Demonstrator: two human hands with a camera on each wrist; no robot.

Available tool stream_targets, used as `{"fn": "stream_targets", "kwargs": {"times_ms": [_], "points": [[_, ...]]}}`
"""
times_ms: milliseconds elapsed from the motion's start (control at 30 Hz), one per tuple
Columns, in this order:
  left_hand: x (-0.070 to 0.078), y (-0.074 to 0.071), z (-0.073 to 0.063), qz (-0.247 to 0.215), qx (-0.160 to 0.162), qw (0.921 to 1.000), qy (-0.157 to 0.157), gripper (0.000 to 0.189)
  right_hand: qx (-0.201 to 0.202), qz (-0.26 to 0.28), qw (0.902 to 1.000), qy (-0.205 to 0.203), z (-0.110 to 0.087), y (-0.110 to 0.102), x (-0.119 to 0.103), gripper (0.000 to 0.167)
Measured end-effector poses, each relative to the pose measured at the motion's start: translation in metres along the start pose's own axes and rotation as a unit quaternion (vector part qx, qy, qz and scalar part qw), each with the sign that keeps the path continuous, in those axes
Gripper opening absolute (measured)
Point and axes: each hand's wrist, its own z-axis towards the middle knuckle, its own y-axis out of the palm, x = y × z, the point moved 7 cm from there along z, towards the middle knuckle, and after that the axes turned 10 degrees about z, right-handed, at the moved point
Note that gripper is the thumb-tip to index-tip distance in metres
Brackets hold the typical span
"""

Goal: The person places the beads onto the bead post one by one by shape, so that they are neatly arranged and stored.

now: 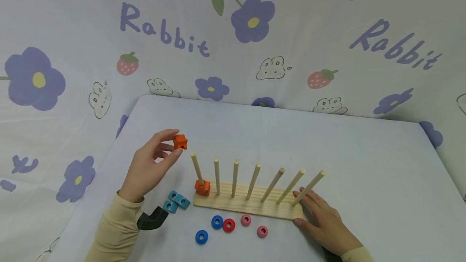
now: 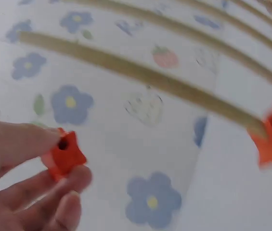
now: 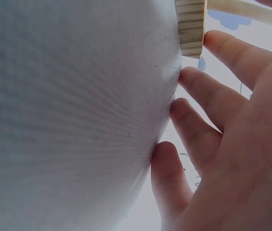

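In the head view my left hand (image 1: 151, 169) holds an orange star-shaped bead (image 1: 180, 142) between thumb and fingertips, above and left of the leftmost peg. The bead's hole (image 2: 63, 145) shows in the left wrist view. Another orange bead (image 1: 202, 188) sits at the foot of that peg on a wooden peg board (image 1: 247, 205) with several upright pegs. My right hand (image 1: 325, 223) rests at the board's right end, fingers fairly straight. In the right wrist view its index finger (image 3: 237, 53) touches the board's end; the other fingertips meet the white tabletop.
Teal blocks with holes (image 1: 176, 200) lie left of the board. In front of it are two blue rings (image 1: 202, 237), a red ring (image 1: 229, 230) and two pink rings (image 1: 262, 236). A cloth with flowers and rabbits (image 1: 233, 72) hangs behind the white table (image 1: 364, 153).
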Motion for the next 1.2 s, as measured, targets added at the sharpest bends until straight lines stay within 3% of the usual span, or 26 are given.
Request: {"fn": "stream_targets", "kwargs": {"times_ms": [100,200,400,600,667,733,833,900,967,1067,1200], "points": [[0.017,-0.009,0.000,-0.121,0.004,0.9927,0.000,0.042,-0.002,0.003,1.0000,0.004,0.000,0.000,0.001,0.062],[0.030,-0.016,-0.002,-0.223,0.007,0.9748,-0.005,0.038,-0.003,0.004,1.0000,0.007,0.000,0.000,0.001,0.062],[0.050,-0.022,-0.007,-0.298,0.014,0.9545,0.008,0.033,0.003,0.008,0.9999,-0.006,0.000,-0.001,0.001,0.061],[0.060,-0.020,-0.009,-0.352,0.004,0.9358,-0.015,0.032,0.009,0.012,0.9997,-0.020,0.000,-0.001,0.000,0.061],[0.063,-0.019,-0.010,-0.337,0.006,0.9412,-0.020,0.034,0.008,0.009,0.9998,-0.018,0.000,-0.001,0.000,0.061],[0.064,-0.019,-0.010,-0.298,0.010,0.9544,-0.021,0.037,0.008,0.008,0.9998,-0.016,0.000,-0.001,-0.001,0.061],[0.066,-0.016,-0.011,-0.196,0.024,0.9803,-0.013,0.034,0.006,0.005,0.9999,-0.008,-0.001,-0.002,0.000,0.061],[0.068,-0.014,-0.010,-0.121,0.031,0.9921,0.011,0.030,0.006,0.005,0.9999,-0.008,-0.001,-0.002,0.000,0.061],[0.070,-0.010,-0.010,-0.065,0.030,0.9966,0.040,0.028,0.008,0.008,0.9999,-0.009,-0.001,-0.002,0.000,0.061],[0.070,-0.006,-0.010,-0.029,0.024,0.9971,0.067,0.028,0.008,0.011,0.9999,-0.008,-0.001,-0.001,0.000,0.061],[0.066,-0.007,-0.010,-0.024,0.022,0.9978,0.057,0.029,0.002,0.010,0.9999,0.005,-0.001,0.000,0.001,0.061]]}}
